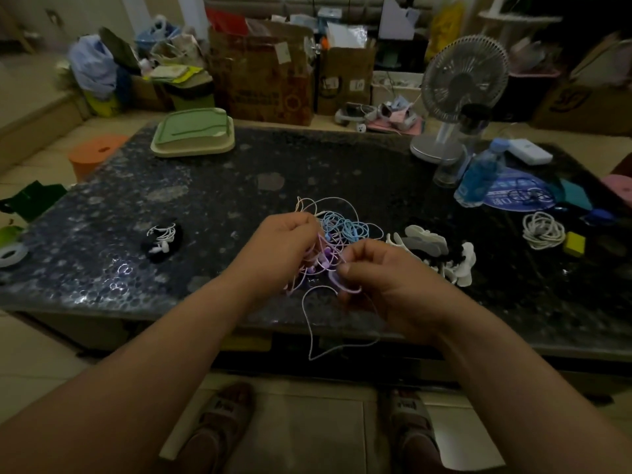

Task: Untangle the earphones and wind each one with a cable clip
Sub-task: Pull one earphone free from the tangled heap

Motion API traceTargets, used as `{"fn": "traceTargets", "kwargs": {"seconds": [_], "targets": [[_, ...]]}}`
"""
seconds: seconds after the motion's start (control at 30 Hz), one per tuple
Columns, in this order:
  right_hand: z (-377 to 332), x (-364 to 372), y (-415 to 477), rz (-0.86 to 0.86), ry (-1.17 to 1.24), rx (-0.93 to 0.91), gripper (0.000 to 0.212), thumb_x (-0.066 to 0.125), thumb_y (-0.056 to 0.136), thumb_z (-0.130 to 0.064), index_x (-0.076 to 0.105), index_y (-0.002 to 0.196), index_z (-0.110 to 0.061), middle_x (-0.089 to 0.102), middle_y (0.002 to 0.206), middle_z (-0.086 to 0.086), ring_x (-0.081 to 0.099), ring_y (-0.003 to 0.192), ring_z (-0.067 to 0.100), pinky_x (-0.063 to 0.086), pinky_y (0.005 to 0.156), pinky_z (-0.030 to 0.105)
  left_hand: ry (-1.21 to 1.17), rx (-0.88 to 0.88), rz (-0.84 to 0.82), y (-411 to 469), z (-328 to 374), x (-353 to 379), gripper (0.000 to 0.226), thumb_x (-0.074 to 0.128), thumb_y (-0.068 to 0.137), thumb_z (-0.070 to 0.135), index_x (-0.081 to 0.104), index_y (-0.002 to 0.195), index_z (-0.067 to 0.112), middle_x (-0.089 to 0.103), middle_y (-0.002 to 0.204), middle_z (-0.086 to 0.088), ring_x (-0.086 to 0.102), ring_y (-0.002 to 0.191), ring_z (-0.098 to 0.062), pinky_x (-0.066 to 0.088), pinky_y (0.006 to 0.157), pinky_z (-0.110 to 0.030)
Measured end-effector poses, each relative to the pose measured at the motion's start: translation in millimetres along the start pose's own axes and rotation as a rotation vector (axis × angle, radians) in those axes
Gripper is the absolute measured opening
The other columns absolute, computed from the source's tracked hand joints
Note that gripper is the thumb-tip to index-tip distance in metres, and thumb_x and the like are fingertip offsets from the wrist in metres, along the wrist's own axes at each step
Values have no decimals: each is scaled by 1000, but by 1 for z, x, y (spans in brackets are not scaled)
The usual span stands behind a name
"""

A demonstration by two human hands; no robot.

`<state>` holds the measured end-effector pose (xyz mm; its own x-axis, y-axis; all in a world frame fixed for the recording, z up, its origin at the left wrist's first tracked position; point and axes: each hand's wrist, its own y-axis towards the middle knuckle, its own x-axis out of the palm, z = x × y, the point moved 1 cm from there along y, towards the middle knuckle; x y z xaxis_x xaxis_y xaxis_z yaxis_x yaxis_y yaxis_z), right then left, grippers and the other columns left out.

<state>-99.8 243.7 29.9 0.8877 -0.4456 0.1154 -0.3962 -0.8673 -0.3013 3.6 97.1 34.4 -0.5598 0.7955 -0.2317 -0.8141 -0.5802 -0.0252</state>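
A tangle of earphones (337,230) in pink, purple and blue cords hangs between my hands above the dark table (212,200). My left hand (285,242) grips the pink and purple cords on the tangle's left side. My right hand (379,278) pinches a purple cord at the tangle's lower right, and a pale loop (313,333) droops below the table edge. A wound white earphone on a black clip (161,241) lies to the left. A pile of white and black cable clips (436,251) lies right of my hands. A coiled white cable (543,230) rests farther right.
A green tray (193,133) sits at the table's back left. A desk fan (461,94), a clear glass (446,171), a blue water bottle (480,176) and a white box (528,151) stand at the back right. A tape roll (12,255) lies at the left edge. Boxes and bags crowd the floor behind.
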Motion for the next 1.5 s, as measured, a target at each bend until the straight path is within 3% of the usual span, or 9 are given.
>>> {"fn": "traceTargets", "kwargs": {"seconds": [0.2,0.37,0.47,0.63,0.9,1.03,1.13,1.27,1.5], "targets": [[2,-16,-11,-173,-418,20,18,61,104,-25,67,105,-8,64,78,-1,55,62,8,46,56,22,-413,-114,-56,7,1,-20,38,41,97,17,61,64,15,45,60,-6,24,52,-18,10,52,-36],[18,14,-34,-889,-837,212,31,63,104,-30,64,125,-8,72,101,10,60,83,29,51,80,42,-710,-124,-14,11,0,-33,35,35,93,13,50,62,19,44,60,-4,27,43,-13,12,44,-29],[41,39,-37,-1108,-1042,272,25,52,104,-6,59,127,2,67,113,19,61,75,1,49,76,11,-656,-144,-8,9,0,-28,27,35,94,12,49,71,17,54,68,-5,33,42,-12,15,42,-27],[33,35,-34,-815,-1000,269,62,68,101,-28,42,156,-15,58,149,5,58,130,12,44,108,20,-224,-118,-52,-1,3,-16,30,42,96,8,63,74,10,67,73,-12,38,43,-12,23,40,-21],[1,-5,-6,-114,-1,113,50,73,85,-28,59,131,-13,73,125,13,70,118,28,55,106,45,-101,-114,-59,2,-3,-9,33,42,97,0,71,86,13,68,76,-10,51,50,-14,34,44,-21],[11,-5,3,324,-605,-56,84,81,80,-55,41,149,-29,50,141,-20,51,128,5,43,109,33,-101,-109,-107,2,-7,-11,38,45,96,2,73,78,21,64,72,-11,40,52,-18,33,44,-23],[13,4,6,104,-429,-97,79,79,89,-44,36,154,-32,62,138,-17,58,126,5,45,111,39,-64,-99,-139,0,-6,-8,34,48,96,0,75,84,18,65,77,-14,44,50,-17,37,44,-25],[10,6,19,66,-339,-98,14,65,102,-27,66,112,-16,73,77,-6,69,71,14,62,85,49,-10,-52,-119,0,-4,-5,23,54,97,-3,73,96,9,71,72,0,55,51,-8,44,43,-19],[-13,-14,35,339,-509,-172,36,62,101,-48,68,88,-15,53,60,-11,46,59,8,41,62,31,102,-124,-205,2,-6,-19,28,56,91,30,75,97,11,73,80,-5,51,74,-19,35,61,-27]]}}
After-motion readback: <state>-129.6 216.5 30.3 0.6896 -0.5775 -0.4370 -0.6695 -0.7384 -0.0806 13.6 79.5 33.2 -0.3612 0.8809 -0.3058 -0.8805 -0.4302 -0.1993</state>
